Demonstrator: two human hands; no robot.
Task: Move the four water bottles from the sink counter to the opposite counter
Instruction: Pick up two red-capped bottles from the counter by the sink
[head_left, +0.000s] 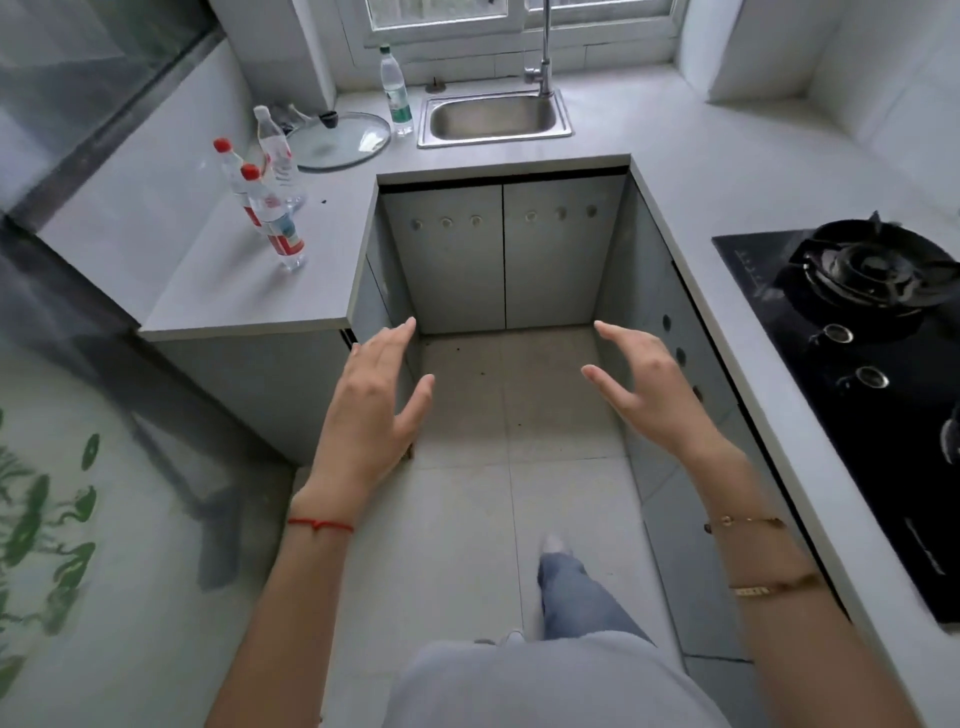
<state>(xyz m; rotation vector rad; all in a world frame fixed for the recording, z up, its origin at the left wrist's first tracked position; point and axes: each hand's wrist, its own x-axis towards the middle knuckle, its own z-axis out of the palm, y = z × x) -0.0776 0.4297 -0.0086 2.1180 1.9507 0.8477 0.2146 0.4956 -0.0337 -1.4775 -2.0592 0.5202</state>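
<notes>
- Head view: both forearms reach forward over the tiled floor (467, 519), between the counters.
- Left hand (371, 395) is spread, fingers loosely curved, holding nothing, just beside the left counter's (218, 291) corner.
- Right hand (641, 382) is likewise spread and empty, near the cabinets under the stove (857, 332).
- Three bottles stand upright on the left counter, well beyond and left of the left hand: two red-capped ones (272, 218) (234, 176) close together and a white-capped one (275, 150) just behind them.
- Glass lid (337, 140) lies flat past those bottles.
- Green-capped bottle (396, 91) stands farthest off, just left of the sink (493, 119), well apart from both hands.
</notes>
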